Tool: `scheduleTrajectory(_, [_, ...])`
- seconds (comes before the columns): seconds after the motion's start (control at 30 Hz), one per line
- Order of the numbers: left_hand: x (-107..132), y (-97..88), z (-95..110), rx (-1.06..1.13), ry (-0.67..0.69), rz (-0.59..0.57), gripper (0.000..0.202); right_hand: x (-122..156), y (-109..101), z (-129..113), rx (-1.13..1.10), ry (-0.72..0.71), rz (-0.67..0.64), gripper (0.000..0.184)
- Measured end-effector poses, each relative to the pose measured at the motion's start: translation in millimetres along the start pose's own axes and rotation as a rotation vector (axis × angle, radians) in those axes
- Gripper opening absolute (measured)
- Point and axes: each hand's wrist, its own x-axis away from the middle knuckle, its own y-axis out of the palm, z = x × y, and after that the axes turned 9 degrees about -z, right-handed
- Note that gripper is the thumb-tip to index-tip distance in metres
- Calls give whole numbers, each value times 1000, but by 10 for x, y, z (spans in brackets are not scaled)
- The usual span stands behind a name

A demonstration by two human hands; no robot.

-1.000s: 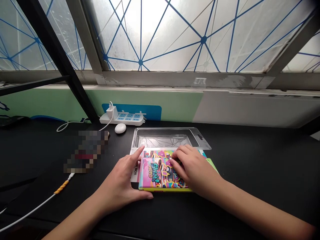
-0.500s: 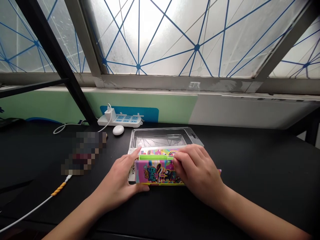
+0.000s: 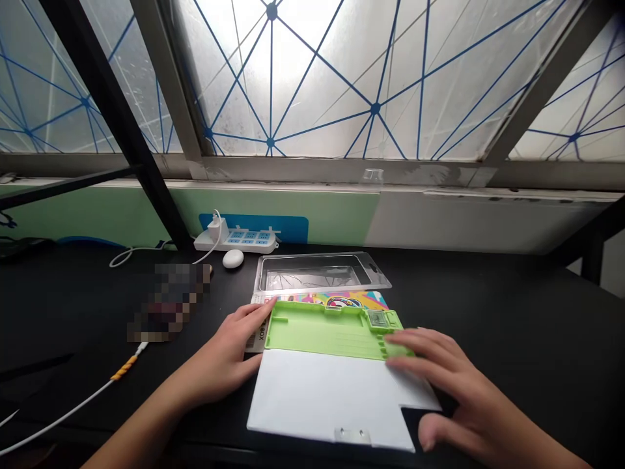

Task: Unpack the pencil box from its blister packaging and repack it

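In front of me a pencil case lies opened out, its bright green tray [image 3: 312, 335] facing up. The case's white-lined lid [image 3: 325, 394] is folded down toward me, with a notch at its right corner and a small clear fastener on the near edge. My left hand [image 3: 219, 358] grips the left side of the case, forefinger at the far corner and thumb at the near side. Spread fingers of my right hand [image 3: 446, 374] rest over the right end of the tray, with the thumb apart. Near them is a small clear-windowed compartment [image 3: 378, 319].
A clear plastic blister shell [image 3: 383, 281] and a colourful printed card [image 3: 361, 299] lie behind the case. At the back left are a white power strip [image 3: 249, 244], a white rounded object [image 3: 233, 258] and a pixelated item [image 3: 170, 303] with a white cable [image 3: 78, 407].
The printed lid has swung open toward me, showing its white inside and the green tray. My right hand has moved right and its fingers have spread. My left hand stays at the left side.
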Motion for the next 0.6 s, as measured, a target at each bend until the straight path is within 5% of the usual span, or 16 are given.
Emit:
scheduleTrajectory(0.13, [47,-77,-45,133,-57,-40,65,295,115,321,-170,364,-24,104])
scheduleTrajectory(0.27, [63,-114,-48,223,-120,7,55,204,110,308,-359,400,-30,89])
scheduleTrajectory(0.47, [59,-86,-74,113,-3,20,63,-16,51,236,-476,521,88,55])
scheduleTrajectory(0.6, [38,18,-66,-40,90,104,66,-54,140,256,-321,518,89,79])
